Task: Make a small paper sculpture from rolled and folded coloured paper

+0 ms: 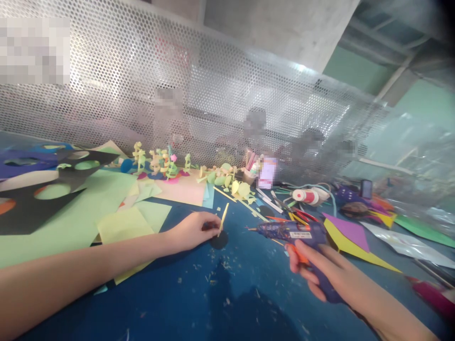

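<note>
Between the fingertips of my left hand (194,230) stands a thin yellow paper stick (224,217), nearly upright and leaning slightly right. Its lower end meets a small black paper disc (219,240) on the blue table. My right hand (316,270) is wrapped round a dark blue glue gun (291,232), with fingers at its orange trigger. The gun's nozzle points left toward the stick, a short gap away from it. Whether the stick is fixed to the disc I cannot tell.
Coloured paper sheets (67,227) cover the left side, some black with cut-out circles. Small paper figures (167,163) stand at the back. Scissors and pliers (302,215), a white-and-red spool (305,196) and yellow and purple sheets (350,232) lie right. A perforated metal screen (199,94) rises behind.
</note>
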`<control>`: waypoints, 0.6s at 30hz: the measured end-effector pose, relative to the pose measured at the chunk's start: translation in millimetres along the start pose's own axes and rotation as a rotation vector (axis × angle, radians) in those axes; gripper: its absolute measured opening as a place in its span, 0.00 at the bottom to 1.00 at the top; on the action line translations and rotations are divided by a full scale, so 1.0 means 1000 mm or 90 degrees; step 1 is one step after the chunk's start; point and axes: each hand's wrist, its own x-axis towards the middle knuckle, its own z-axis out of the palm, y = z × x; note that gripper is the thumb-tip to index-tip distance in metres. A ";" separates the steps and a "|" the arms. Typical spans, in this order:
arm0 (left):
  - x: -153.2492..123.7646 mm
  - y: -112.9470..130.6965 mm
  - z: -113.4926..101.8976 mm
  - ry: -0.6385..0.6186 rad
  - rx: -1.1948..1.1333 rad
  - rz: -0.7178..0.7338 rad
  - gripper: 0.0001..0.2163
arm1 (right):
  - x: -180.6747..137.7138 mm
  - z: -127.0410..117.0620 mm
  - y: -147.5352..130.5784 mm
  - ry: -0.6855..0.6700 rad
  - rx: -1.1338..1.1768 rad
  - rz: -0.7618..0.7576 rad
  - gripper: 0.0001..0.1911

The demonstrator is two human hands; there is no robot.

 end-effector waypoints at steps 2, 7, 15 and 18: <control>0.001 -0.001 0.001 -0.001 -0.002 -0.001 0.07 | -0.004 0.001 -0.002 0.000 -0.006 -0.016 0.23; 0.002 -0.004 0.002 0.006 -0.007 0.006 0.06 | -0.006 0.003 -0.002 -0.028 0.051 -0.071 0.22; 0.001 -0.003 0.001 0.000 -0.011 0.001 0.06 | -0.010 -0.010 0.004 0.242 0.157 -0.201 0.18; 0.001 -0.003 0.001 0.004 -0.006 0.001 0.06 | -0.011 -0.039 0.015 0.405 -0.184 -0.136 0.22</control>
